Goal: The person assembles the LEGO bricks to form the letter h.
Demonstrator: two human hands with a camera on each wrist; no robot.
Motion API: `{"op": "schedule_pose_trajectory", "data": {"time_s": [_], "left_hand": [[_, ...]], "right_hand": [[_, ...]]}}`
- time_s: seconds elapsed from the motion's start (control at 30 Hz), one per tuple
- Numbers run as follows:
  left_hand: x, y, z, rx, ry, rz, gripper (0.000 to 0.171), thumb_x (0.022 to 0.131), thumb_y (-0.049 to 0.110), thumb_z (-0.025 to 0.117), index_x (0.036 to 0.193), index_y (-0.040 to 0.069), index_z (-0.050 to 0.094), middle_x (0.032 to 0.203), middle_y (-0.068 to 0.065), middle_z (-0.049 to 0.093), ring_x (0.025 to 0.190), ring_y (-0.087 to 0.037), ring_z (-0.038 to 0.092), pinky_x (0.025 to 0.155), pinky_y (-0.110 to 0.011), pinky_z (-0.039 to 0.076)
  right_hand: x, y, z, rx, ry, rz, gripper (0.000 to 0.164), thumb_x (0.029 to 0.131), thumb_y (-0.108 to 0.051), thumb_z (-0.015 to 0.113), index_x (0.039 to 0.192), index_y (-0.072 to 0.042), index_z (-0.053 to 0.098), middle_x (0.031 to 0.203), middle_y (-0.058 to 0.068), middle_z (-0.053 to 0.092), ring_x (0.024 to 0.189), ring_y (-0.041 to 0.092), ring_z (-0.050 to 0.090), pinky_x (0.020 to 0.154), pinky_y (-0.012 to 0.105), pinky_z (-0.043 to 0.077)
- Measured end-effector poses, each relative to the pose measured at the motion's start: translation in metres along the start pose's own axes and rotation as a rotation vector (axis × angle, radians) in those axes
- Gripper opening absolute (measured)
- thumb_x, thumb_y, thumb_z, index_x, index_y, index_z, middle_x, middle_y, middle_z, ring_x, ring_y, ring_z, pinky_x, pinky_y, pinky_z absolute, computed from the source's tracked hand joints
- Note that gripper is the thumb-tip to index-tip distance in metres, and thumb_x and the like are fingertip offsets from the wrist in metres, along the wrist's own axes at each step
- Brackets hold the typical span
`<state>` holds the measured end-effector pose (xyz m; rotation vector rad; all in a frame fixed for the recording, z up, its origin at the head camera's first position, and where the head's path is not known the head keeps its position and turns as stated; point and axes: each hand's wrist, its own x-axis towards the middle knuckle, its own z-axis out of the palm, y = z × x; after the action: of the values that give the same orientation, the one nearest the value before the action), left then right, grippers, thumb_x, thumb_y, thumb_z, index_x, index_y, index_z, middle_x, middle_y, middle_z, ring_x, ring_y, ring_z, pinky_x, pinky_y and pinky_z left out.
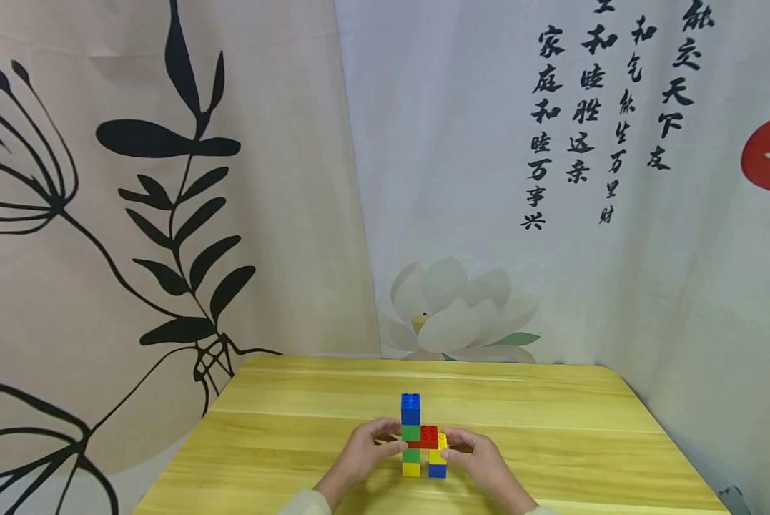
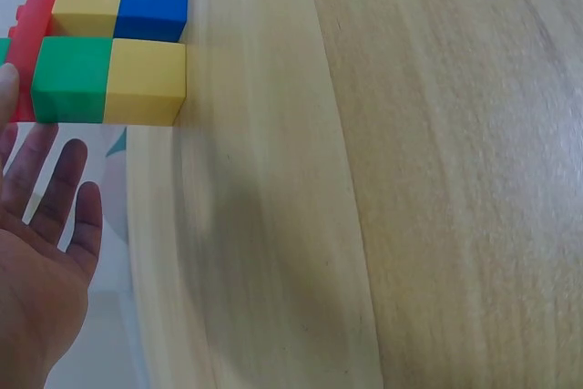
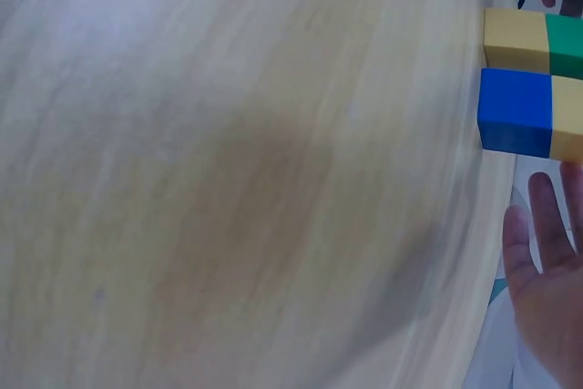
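A structure of toy building blocks stands between the two hands in the head view. Its left column has a yellow block (image 1: 411, 470) at the bottom, then green, the red block (image 1: 428, 436), another green block (image 1: 410, 433) and a blue block (image 1: 410, 410) on top. A shorter right column has a blue block (image 1: 437, 471) under a yellow block (image 1: 435, 456), and the red block bridges across to it. My left hand (image 1: 367, 450) pinches the left column at the red block, thumb in front. From the right, my right hand (image 1: 482, 458) pinches the yellow block, its other fingers spread below in the right wrist view.
The wood-grain table (image 1: 282, 415) extends around the blocks, its far edge meeting a hanging cloth backdrop (image 1: 449, 179). Printed dark plants and written characters cover the cloth.
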<state>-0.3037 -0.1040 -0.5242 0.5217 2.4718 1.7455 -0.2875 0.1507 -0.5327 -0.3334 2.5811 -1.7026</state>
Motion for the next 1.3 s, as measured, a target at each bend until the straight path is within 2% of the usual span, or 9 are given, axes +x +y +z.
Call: {"op": "schedule_pose_trajectory", "data": {"time_s": [0.27,0.47,0.73,0.9,1.07,1.3], "left_hand": [[0.0000,-0.0005,0.0017,-0.018,0.011,-0.026,0.041,0.087,0.034,0.078,0.119,0.012,0.068,0.110,-0.001,0.068,0.098,-0.021,0.061,0.082,-0.040,0.054],[0.0003,0.0039,0.0021,0.002,0.015,-0.049,0.043,0.088,0.038,0.075,0.122,0.012,0.067,0.110,0.000,0.069,0.099,-0.020,0.060,0.082,-0.038,0.054],[0.0021,0.0028,0.0038,0.002,0.014,-0.012,0.048,0.091,0.029,0.074,0.132,0.010,0.061,0.108,-0.002,0.070,0.097,-0.021,0.061,0.081,-0.037,0.054],[0.0031,0.0023,0.0051,-0.013,0.002,-0.011,0.057,0.089,0.019,0.077,0.141,0.011,0.054,0.107,-0.001,0.069,0.096,-0.020,0.061,0.083,-0.038,0.054],[0.0034,0.0022,0.0060,-0.005,-0.006,0.002,0.068,0.087,0.011,0.077,0.148,0.010,0.046,0.104,-0.002,0.068,0.096,-0.021,0.061,0.085,-0.038,0.053],[0.0014,0.0027,0.0054,0.002,-0.040,-0.019,0.073,0.086,0.007,0.077,0.150,0.009,0.042,0.104,-0.004,0.066,0.097,-0.023,0.060,0.085,-0.037,0.052]], "right_hand": [[-0.0015,-0.0001,-0.0005,0.027,-0.010,0.001,0.049,0.088,-0.024,0.076,0.129,0.000,0.063,0.112,0.010,0.069,0.101,0.026,0.063,0.082,0.038,0.055],[-0.0016,0.0004,-0.0008,0.025,-0.009,0.011,0.050,0.090,-0.028,0.074,0.130,0.000,0.062,0.113,0.010,0.069,0.102,0.026,0.063,0.086,0.041,0.054],[-0.0022,0.0012,0.0004,0.020,-0.001,0.020,0.054,0.094,-0.034,0.069,0.134,0.000,0.059,0.115,0.011,0.068,0.104,0.026,0.062,0.087,0.042,0.054],[-0.0025,0.0007,0.0005,0.029,0.006,0.016,0.049,0.092,-0.024,0.072,0.133,0.000,0.060,0.110,0.009,0.069,0.101,0.025,0.063,0.085,0.040,0.055],[-0.0042,0.0003,-0.0011,0.080,-0.044,0.022,0.055,0.086,-0.008,0.077,0.136,0.003,0.056,0.105,0.007,0.069,0.097,0.025,0.064,0.082,0.038,0.056],[-0.0084,0.0033,-0.0017,0.103,-0.103,-0.026,0.058,0.086,-0.005,0.076,0.137,0.008,0.051,0.106,0.012,0.067,0.098,0.027,0.063,0.080,0.034,0.056]]}}
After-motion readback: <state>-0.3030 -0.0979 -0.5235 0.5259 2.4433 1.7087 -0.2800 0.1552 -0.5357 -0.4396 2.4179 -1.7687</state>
